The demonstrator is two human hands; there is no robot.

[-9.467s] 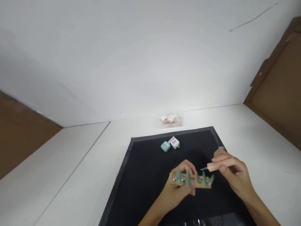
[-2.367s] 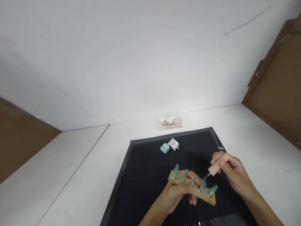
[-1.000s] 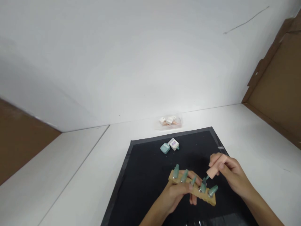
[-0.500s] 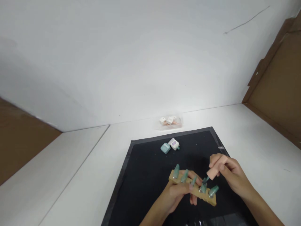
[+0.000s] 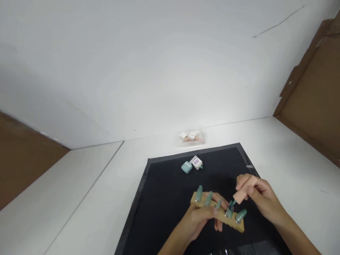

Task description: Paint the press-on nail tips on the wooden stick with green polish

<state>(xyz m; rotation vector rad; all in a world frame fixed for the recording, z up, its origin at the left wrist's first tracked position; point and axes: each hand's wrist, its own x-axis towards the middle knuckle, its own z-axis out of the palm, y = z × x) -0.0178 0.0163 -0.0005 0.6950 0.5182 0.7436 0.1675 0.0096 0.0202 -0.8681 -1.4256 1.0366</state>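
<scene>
Head camera looking forward and down, facing white wall point(image 5: 170, 71) at twelve o'clock, sitting well back from black mat point(image 5: 170, 191) toward five

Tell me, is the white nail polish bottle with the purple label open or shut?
Open: the polish bottle shows a bare green neck, no cap on it. The right hand holds a peach brush cap.

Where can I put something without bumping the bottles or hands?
Two spots look bare: the black mat between its left edge and its two bottles, and the white table between the mat and the right brown panel. It's crowded where the left hand holds the nail board near the brush in the right hand.
</scene>
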